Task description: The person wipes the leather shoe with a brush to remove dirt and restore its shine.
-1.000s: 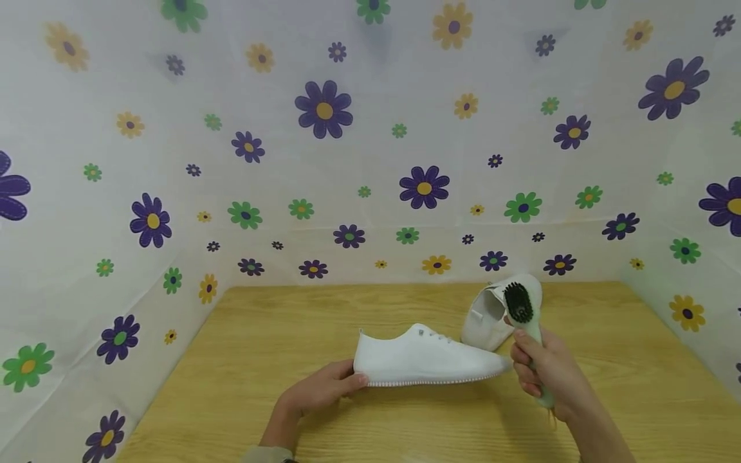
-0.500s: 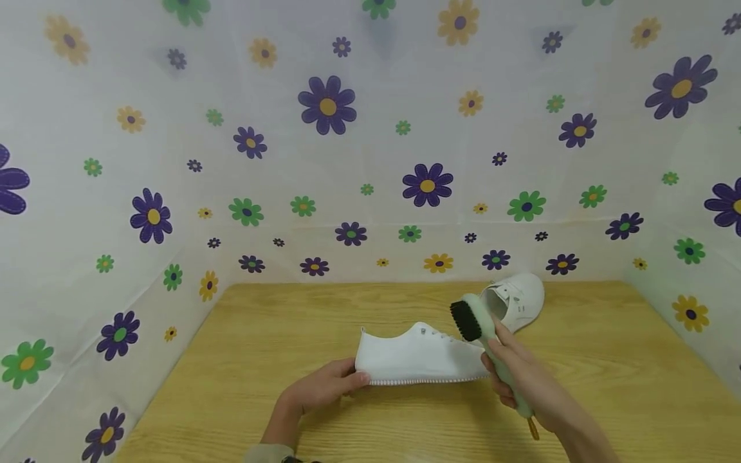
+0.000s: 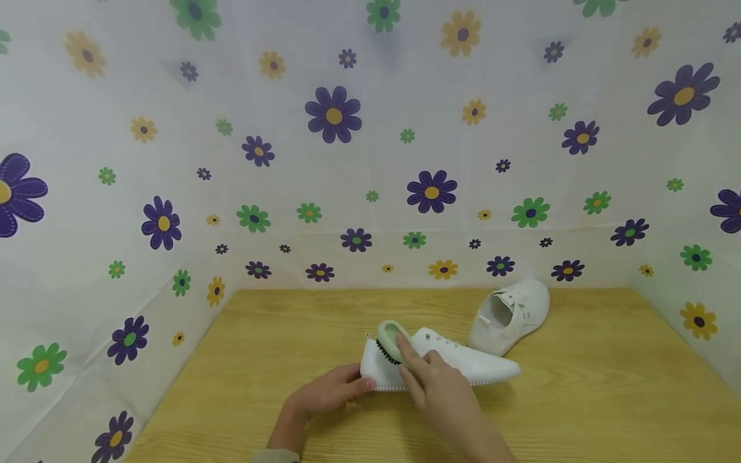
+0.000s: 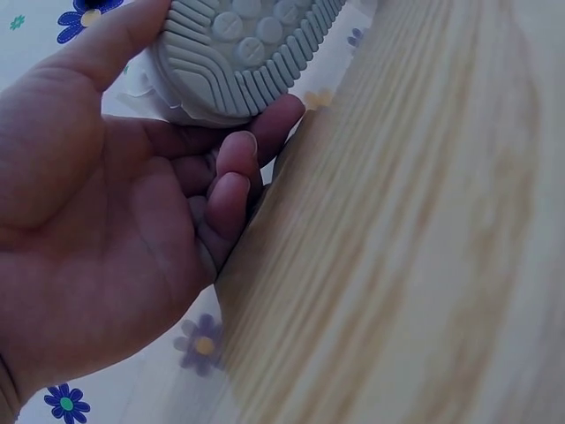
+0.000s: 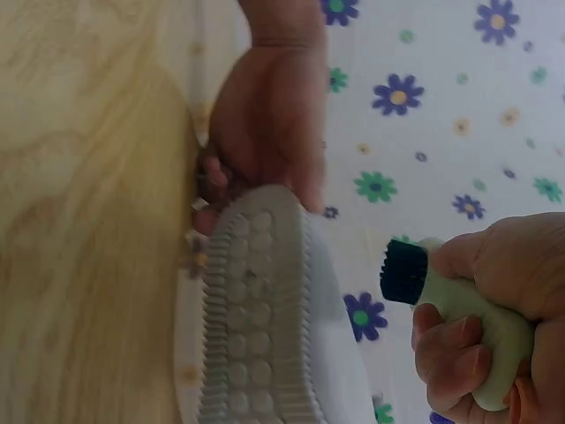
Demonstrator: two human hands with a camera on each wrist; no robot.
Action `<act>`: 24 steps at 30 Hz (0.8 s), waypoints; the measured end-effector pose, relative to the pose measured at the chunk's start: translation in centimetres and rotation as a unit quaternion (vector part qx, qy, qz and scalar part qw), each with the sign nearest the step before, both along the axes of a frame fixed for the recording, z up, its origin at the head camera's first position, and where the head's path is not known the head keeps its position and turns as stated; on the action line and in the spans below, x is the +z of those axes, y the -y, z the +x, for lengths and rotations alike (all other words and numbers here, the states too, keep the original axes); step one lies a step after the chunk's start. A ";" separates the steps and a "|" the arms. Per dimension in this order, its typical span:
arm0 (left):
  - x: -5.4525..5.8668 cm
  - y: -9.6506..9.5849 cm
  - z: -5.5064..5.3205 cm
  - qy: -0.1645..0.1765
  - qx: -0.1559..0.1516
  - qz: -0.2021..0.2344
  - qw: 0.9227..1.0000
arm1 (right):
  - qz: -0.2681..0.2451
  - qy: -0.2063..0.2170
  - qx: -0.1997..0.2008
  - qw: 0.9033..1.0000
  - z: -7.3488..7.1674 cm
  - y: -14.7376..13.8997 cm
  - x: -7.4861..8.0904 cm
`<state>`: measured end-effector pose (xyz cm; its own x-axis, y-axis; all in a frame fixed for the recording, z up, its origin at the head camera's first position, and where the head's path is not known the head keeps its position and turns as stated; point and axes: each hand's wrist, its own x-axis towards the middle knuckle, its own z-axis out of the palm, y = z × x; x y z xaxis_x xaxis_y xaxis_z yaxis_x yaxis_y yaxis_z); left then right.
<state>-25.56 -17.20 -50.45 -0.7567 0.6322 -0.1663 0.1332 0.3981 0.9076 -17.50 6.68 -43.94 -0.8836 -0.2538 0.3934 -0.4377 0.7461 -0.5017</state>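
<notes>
A white lace-up shoe [image 3: 463,360] is held sideways over the table, toe to the right. My left hand [image 3: 332,390] grips its heel, with the thumb along the sole edge. The ridged grey sole [image 4: 252,53] shows in the left wrist view, the fingers curled beneath it. My right hand [image 3: 442,392] grips a pale green scrubbing brush [image 3: 390,339], index finger laid along its back. In the head view the brush's dark bristles overlap the shoe's side close to the heel. The right wrist view shows the bristles [image 5: 404,272] facing the shoe, fingers wrapped around the handle.
A second white shoe [image 3: 512,315] lies on the wooden table [image 3: 278,321] at the back right, just behind the held shoe's toe. A white curtain [image 3: 382,161] with purple, green and yellow flowers surrounds the table at the back and sides.
My right hand has swung left with the brush, from beyond the shoe's toe to its heel, and the bristles have turned toward the shoe. My left hand keeps its grip on the heel.
</notes>
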 end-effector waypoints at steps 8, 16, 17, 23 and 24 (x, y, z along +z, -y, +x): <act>-0.1 0.1 0.2 -0.006 -0.001 0.011 1.000 | 0.070 -0.060 0.005 0.996 0.1 2.1 -2.0; -0.3 0.2 0.3 -0.007 -0.012 0.020 1.000 | 0.096 -0.079 -0.010 0.992 0.3 2.3 -2.7; -0.3 0.2 0.3 -0.008 -0.011 0.019 1.000 | 0.097 -0.076 -0.009 0.992 0.4 2.3 -2.6; -0.2 0.2 0.2 -0.008 -0.003 0.005 1.000 | 0.101 -0.064 -0.041 0.992 0.8 1.6 -2.0; -0.2 0.2 0.2 -0.007 -0.004 0.004 1.000 | 0.101 -0.065 -0.045 0.992 0.7 1.6 -2.0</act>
